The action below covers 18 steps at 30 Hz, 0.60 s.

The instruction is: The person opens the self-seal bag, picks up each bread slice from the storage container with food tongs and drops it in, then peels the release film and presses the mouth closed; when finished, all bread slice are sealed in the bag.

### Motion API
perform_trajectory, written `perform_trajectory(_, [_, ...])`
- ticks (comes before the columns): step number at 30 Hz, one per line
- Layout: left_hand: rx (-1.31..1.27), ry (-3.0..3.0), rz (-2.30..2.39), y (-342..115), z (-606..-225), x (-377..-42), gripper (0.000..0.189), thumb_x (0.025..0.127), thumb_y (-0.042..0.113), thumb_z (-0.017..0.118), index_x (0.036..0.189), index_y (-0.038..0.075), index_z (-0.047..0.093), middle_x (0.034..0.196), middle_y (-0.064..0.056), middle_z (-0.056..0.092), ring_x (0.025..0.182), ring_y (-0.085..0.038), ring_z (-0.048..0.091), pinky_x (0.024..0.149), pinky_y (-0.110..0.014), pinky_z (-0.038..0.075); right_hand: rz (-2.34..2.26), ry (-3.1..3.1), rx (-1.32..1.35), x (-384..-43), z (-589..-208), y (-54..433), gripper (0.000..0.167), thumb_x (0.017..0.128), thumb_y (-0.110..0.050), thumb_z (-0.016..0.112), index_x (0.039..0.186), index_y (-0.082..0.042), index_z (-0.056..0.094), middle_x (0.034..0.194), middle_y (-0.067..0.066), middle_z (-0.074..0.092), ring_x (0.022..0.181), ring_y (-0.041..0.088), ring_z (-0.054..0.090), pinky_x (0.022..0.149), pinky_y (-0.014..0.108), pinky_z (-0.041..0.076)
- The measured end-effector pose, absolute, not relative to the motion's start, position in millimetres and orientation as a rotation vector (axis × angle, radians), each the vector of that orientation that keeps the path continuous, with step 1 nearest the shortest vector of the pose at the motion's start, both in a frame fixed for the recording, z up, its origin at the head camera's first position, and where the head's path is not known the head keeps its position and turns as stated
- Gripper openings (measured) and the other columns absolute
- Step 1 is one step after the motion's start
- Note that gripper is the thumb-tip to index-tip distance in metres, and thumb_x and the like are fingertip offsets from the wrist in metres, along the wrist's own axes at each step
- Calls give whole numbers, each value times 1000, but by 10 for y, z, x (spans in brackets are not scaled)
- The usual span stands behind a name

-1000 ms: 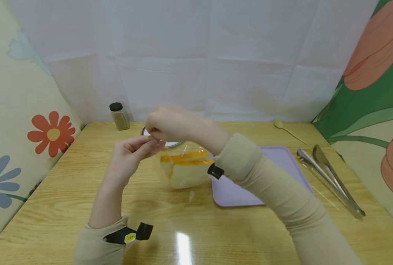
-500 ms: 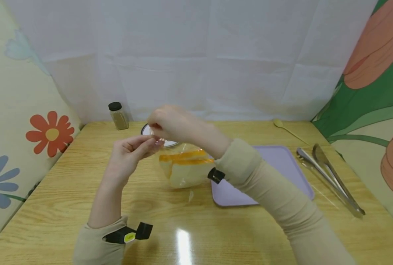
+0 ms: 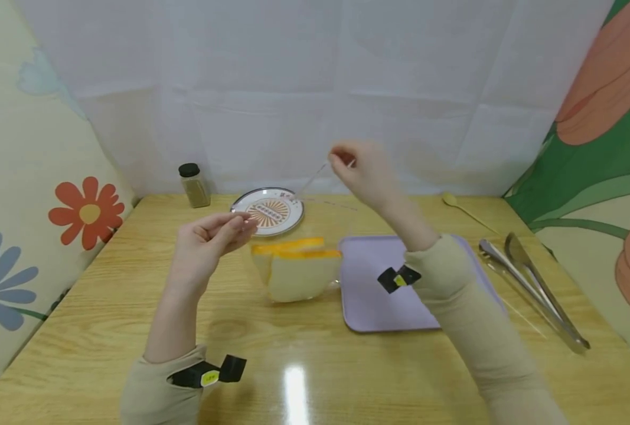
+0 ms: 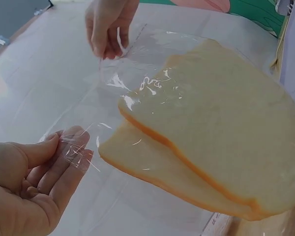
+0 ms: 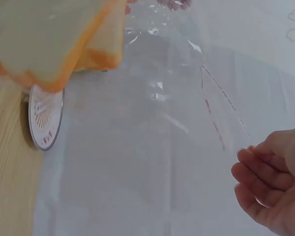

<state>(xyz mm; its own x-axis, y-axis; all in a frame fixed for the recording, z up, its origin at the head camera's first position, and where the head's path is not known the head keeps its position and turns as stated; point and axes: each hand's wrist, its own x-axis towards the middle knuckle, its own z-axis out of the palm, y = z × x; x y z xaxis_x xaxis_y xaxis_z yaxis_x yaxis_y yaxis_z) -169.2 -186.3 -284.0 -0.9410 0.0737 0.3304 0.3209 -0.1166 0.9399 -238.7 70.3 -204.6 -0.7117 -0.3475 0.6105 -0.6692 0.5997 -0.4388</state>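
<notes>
Slices of bread with orange crusts are inside a clear plastic bag, between my hands and the table. My left hand pinches the bag's edge between thumb and fingers, with crinkled film over the fingertips in the left wrist view. Higher and to the right, my right hand pinches another part of the bag's rim. A thin marked edge of film runs from its fingertips in the right wrist view. The bag's mouth appears spread between the hands, though the clear film is hard to trace.
Behind the bread lies a white patterned plate. A jar with a black lid stands at the back left. To the right are a lilac tray, metal tongs and a gold spoon.
My right hand has moved right and up, away from the left hand, drawing the bag's rim with it. The plate now shows more fully. My left hand has stayed nearly still.
</notes>
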Motion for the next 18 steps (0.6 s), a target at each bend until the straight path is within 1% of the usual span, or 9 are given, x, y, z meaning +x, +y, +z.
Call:
perform_trajectory(2, [-439,-1966,-2188,-1878,-2849,-1692,13,92,10,59,97,10,70,89,5,74,87,-6,70,78,-22,56,983,-2282,731,-2407,-2106,891,15,89,0,56,93,10,67,85,22,69,73,28,64,67,21,53])
perform_trajectory(6, [-413,-1977,-2185,-1933,-2860,-1688,13,92,11,59,98,10,70,89,6,74,85,-6,70,76,-21,56,1078,-2154,612,-2425,-2184,1258,14,87,2,57,87,12,67,79,25,68,62,2,58,59,5,43])
perform_trajectory(9, [-406,-1969,-2187,-1962,-2864,-1695,13,92,11,59,97,11,70,88,5,74,85,-6,70,76,-21,56,1137,-2134,526,-2406,-2200,1484,15,88,1,56,88,13,67,81,27,68,62,-16,49,60,3,43])
perform_trajectory(10, [-408,-1966,-2187,-1967,-2865,-1697,13,92,11,59,96,12,70,88,5,74,85,-6,70,76,-21,56,1152,-2134,492,-2389,-2205,1546,16,89,0,57,89,12,67,82,27,68,62,-16,50,60,3,43])
perform_trajectory(11, [-408,-1965,-2187,-1970,-2865,-1699,12,91,11,59,96,12,70,88,5,74,85,-6,70,77,-21,56,1167,-2132,467,-2372,-2210,1608,16,89,0,56,90,12,67,81,24,68,63,-15,52,61,3,44])
perform_trajectory(12, [-406,-1969,-2184,-1974,-2866,-1701,13,92,11,59,97,10,70,88,5,74,86,-6,70,77,-21,56,1170,-2129,434,-2355,-2218,1669,17,90,-2,57,90,12,67,79,18,69,64,-15,53,62,4,45])
perform_trajectory(14, [-398,-1970,-2183,-1980,-2865,-1706,13,91,11,59,99,8,70,88,5,74,85,-6,70,77,-22,56,1181,-2105,380,-2323,-2242,1786,18,90,-4,57,90,11,68,74,1,68,64,-13,55,62,5,46])
perform_trajectory(16, [-384,-1964,-2189,-1984,-2865,-1709,13,91,11,59,99,7,69,88,5,74,85,-6,71,77,-22,56,1195,-2068,319,-2292,-2274,1901,19,90,-7,59,89,10,69,69,-16,64,64,-11,56,59,6,46])
perform_trajectory(18, [-369,-1955,-2198,-1986,-2866,-1711,13,91,11,60,99,8,70,88,5,74,84,-6,71,76,-21,56,1219,-2024,249,-2266,-2311,2008,20,89,-8,59,88,9,69,66,-28,59,63,-9,57,58,7,45])
